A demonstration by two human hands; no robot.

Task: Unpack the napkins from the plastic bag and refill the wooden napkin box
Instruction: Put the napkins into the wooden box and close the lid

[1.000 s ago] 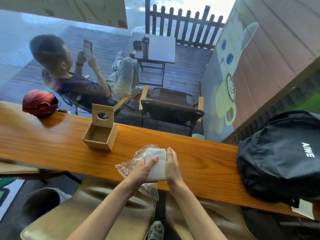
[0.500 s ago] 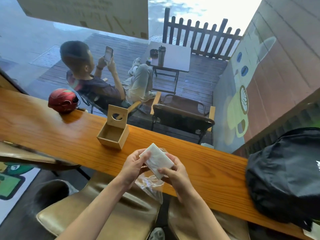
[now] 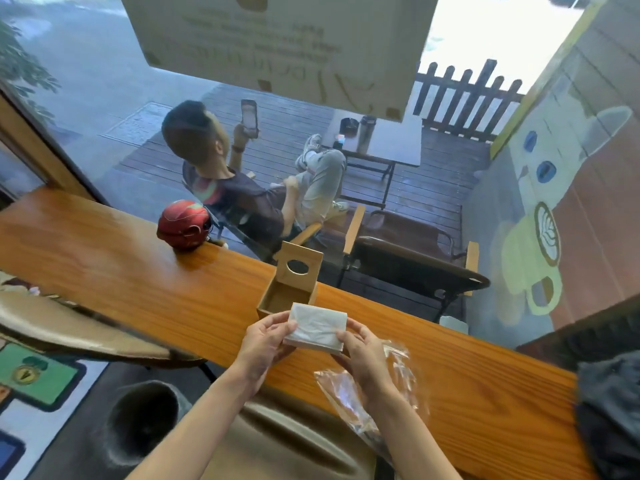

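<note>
A white stack of napkins (image 3: 316, 326) hangs just above the counter, held at its two ends by my left hand (image 3: 264, 344) and my right hand (image 3: 365, 358). Directly behind the stack stands the wooden napkin box (image 3: 287, 295), open at the top, with its lid (image 3: 300, 268) tilted upright and an oval hole in it. The stack hides the box's near rim. The clear plastic bag (image 3: 349, 396) lies crumpled on the counter under and beside my right wrist.
The long wooden counter (image 3: 138, 285) runs along a window. A red helmet (image 3: 183, 225) sits at its far edge on the left, a black backpack (image 3: 609, 410) at the right. Brown stool seats (image 3: 287, 441) are below. Outside, a person sits on a chair.
The napkin stack came out of the plastic bag and moved left and forward to the box. The bag dropped onto the counter by my right wrist. The camera view shifted left.
</note>
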